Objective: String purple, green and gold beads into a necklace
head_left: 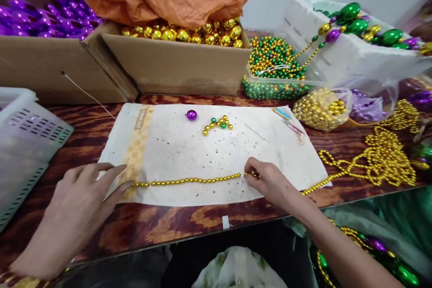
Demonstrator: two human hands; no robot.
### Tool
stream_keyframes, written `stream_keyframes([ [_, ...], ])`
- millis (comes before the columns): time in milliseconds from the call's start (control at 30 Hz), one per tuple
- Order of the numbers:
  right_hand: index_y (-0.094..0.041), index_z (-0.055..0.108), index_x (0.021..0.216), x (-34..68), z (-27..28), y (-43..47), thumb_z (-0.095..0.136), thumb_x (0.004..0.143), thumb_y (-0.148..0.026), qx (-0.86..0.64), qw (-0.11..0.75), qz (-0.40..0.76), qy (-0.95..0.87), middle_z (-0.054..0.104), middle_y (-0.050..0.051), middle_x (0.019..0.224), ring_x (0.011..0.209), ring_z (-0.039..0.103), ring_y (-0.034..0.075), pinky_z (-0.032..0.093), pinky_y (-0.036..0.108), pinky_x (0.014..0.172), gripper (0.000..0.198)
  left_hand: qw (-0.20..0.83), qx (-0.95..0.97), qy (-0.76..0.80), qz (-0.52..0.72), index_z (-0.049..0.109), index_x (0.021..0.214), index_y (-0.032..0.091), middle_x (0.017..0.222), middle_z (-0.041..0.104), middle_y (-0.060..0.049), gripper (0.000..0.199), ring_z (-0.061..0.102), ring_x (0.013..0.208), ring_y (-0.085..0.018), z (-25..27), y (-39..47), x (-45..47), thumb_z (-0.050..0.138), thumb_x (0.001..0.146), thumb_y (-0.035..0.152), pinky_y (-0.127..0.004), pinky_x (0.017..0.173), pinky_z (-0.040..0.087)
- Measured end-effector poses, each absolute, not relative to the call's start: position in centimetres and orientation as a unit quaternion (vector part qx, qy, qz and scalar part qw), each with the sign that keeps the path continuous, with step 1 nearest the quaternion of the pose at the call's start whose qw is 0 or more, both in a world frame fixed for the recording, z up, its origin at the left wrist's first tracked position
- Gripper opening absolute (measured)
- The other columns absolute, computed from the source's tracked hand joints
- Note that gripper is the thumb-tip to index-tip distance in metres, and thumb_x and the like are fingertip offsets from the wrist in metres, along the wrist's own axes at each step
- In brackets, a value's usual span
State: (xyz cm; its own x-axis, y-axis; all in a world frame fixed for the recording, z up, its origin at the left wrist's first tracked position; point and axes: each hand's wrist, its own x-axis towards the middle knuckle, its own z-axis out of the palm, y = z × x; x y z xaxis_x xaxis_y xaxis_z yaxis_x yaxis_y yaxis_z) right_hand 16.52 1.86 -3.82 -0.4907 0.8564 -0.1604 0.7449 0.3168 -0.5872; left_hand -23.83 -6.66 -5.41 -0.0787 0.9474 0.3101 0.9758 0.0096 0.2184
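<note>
Gold bead strand (195, 181) lies nearly straight along the near part of the white cloth (175, 157), between the two hands; it looks light and limp along its length, though each bead seems hard, and the glossy round surfaces would probably roll or slip under a fingertip. A pinch close to either end, on a bead or in the narrow place between two, seems the surest hold. At its left end the left hand (79, 207) has its fingers loosely parted, thumb tip at the last beads; whether it presses on them I cannot tell. The right hand (268, 182) is curled, thumb and forefinger pinched on a few gold beads (246, 174) just past a small gap at the strand's right end. Around this are the wooden table (145, 225), cardboard boxes (182, 63) at the back, a white basket (20, 144) near the left hand, and the right forearm (324, 229), which stands most in the way, hiding where the tail of a heap of strung beads (388, 157) leads. Farther back on the cloth lie a thin metal tool (293, 128), a cluster of small gold and green beads (224, 121), one purple bead (191, 115) and scattered dark specks.
</note>
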Motion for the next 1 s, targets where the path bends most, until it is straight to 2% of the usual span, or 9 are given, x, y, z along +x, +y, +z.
stream_keyframes([
  [67, -0.021, 0.052, 0.082, 17.3, -3.7, 2.4, 0.048, 0.083, -0.013, -0.491, 0.106, 0.313, -0.806, 0.054, -0.003, 0.063, 0.055, 0.046, 0.012, 0.032, 0.022, 0.053, 0.008, 0.081, -0.728, -0.657, -0.178, 0.067, 0.104, 0.018, 0.110, 0.063, -0.013, 0.047, 0.049, 0.115, -0.035, -4.4, -5.0, -19.6, 0.047, 0.085, 0.055, -0.055, 0.099, 0.035],
  [100, -0.021, 0.053, 0.083, 17.7, -3.6, 2.6, 0.049, 0.083, -0.014, -0.489, 0.113, 0.315, -0.806, 0.055, -0.003, 0.064, 0.056, 0.048, 0.012, 0.033, 0.022, 0.054, 0.008, 0.048, -0.751, -0.624, -0.211, 0.065, 0.107, 0.018, 0.109, 0.063, -0.012, 0.039, 0.050, 0.116, -0.032, -4.0, -4.2, -16.9, 0.049, 0.087, 0.047, -0.052, 0.100, 0.037],
  [167, -0.021, 0.056, 0.088, 18.5, -3.3, 3.0, 0.049, 0.084, -0.014, -0.484, 0.123, 0.320, -0.805, 0.058, -0.002, 0.067, 0.058, 0.051, 0.012, 0.036, 0.023, 0.056, 0.010, -0.093, -0.778, -0.569, -0.249, 0.054, 0.125, 0.022, 0.124, 0.058, -0.009, 0.036, 0.045, 0.123, -0.026, -3.7, -2.6, -10.7, 0.045, 0.092, 0.035, -0.048, 0.102, 0.038],
  [267, -0.021, 0.060, 0.098, 19.8, -2.4, 3.6, 0.048, 0.085, -0.012, -0.466, 0.137, 0.317, -0.815, 0.065, 0.000, 0.078, 0.067, 0.057, 0.014, 0.041, 0.024, 0.063, 0.019, -0.297, -0.780, -0.480, -0.271, 0.047, 0.131, 0.022, 0.129, 0.055, -0.011, 0.039, 0.047, 0.122, -0.023, -4.0, 0.1, -2.2, 0.040, 0.094, 0.034, -0.045, 0.101, 0.040],
  [367, -0.023, 0.063, 0.097, 21.6, -0.8, 4.0, 0.048, 0.086, -0.012, -0.449, 0.132, 0.284, -0.837, 0.068, 0.000, 0.091, 0.079, 0.061, 0.015, 0.042, 0.025, 0.071, 0.022, -0.474, -0.752, -0.393, -0.236, 0.056, 0.119, 0.019, 0.095, 0.067, -0.008, 0.035, 0.062, 0.092, -0.018, -4.5, 2.7, 2.3, 0.041, 0.094, 0.037, -0.034, 0.085, 0.048],
  [467, -0.025, 0.065, 0.088, 23.9, 0.8, 4.6, 0.053, 0.083, -0.015, -0.448, 0.076, 0.209, -0.866, 0.068, -0.001, 0.084, 0.072, 0.061, 0.015, 0.039, 0.024, 0.065, 0.016, -0.573, -0.702, -0.386, -0.175, 0.064, 0.098, 0.016, 0.058, 0.056, 0.001, 0.034, 0.053, 0.053, -0.012, -4.7, 4.2, 2.8, 0.041, 0.092, 0.039, -0.025, 0.058, 0.044],
  [700, -0.026, 0.066, 0.080, 29.3, 1.5, 8.7, 0.055, 0.083, -0.022, -0.474, -0.025, 0.045, -0.879, 0.068, 0.002, 0.080, 0.067, 0.060, 0.017, 0.026, 0.025, 0.051, 0.012, -0.555, -0.681, -0.452, -0.156, 0.064, 0.079, 0.017, 0.054, 0.044, 0.004, 0.034, 0.038, 0.048, -0.008, -2.6, 3.4, -1.3, 0.046, 0.088, 0.044, -0.021, 0.049, 0.032],
  [833, -0.027, 0.067, 0.088, 31.7, -0.4, 11.6, 0.049, 0.089, -0.023, -0.503, -0.042, 0.038, -0.863, 0.070, 0.001, 0.092, 0.079, 0.062, 0.018, 0.030, 0.025, 0.056, 0.018, -0.576, -0.620, -0.508, -0.160, 0.062, 0.088, 0.016, 0.054, 0.039, 0.006, 0.042, 0.032, 0.045, -0.008, -1.9, 3.0, -4.1, 0.040, 0.089, 0.052, -0.020, 0.044, 0.028],
  [1000, -0.022, 0.067, 0.087, 31.8, -3.8, 13.3, 0.046, 0.090, -0.022, -0.550, -0.030, 0.017, -0.834, 0.069, 0.006, 0.095, 0.083, 0.062, 0.020, 0.033, 0.026, 0.061, 0.021, -0.543, -0.595, -0.566, -0.173, 0.061, 0.082, 0.015, 0.051, 0.037, 0.006, 0.046, 0.029, 0.045, -0.008, -1.4, 2.9, -7.2, 0.041, 0.087, 0.055, -0.020, 0.043, 0.026],
])
